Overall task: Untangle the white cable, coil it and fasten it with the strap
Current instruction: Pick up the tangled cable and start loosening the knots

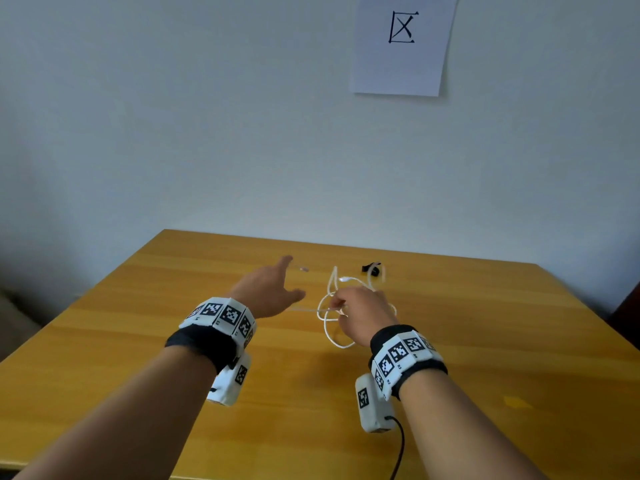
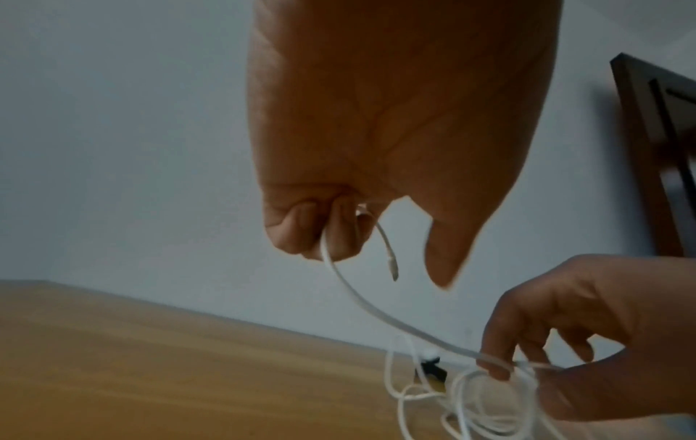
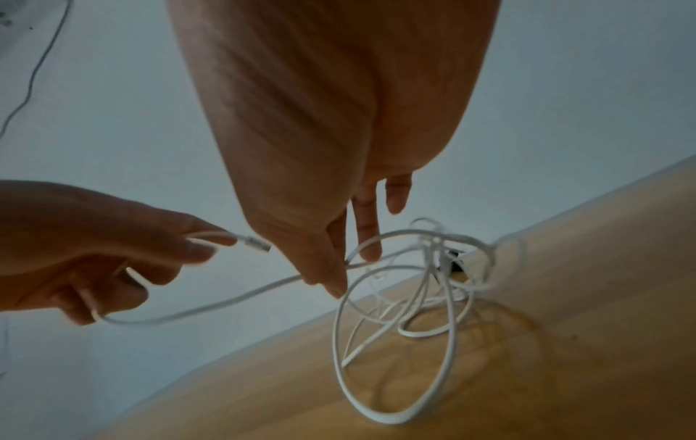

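The white cable (image 1: 341, 346) hangs in tangled loops between my hands, its lower loops touching the wooden table (image 1: 156, 341). My left hand (image 1: 277, 285) grips the cable near one end with curled fingers (image 2: 301, 229); the plug (image 2: 391, 265) dangles beside the thumb. My right hand (image 1: 346, 306) pinches a strand of the cable (image 3: 263, 290) between thumb and forefinger (image 3: 327, 282), the other fingers straight. The stretch between the hands runs nearly taut. The small black strap (image 1: 371, 268) lies on the table behind the tangle, partly hidden by loops in the wrist views.
A paper sheet (image 1: 401, 46) with a black mark hangs on the pale wall behind the table. Dark furniture (image 1: 628, 313) stands past the table's right edge. A black wire (image 1: 400, 445) trails from my right wrist camera.
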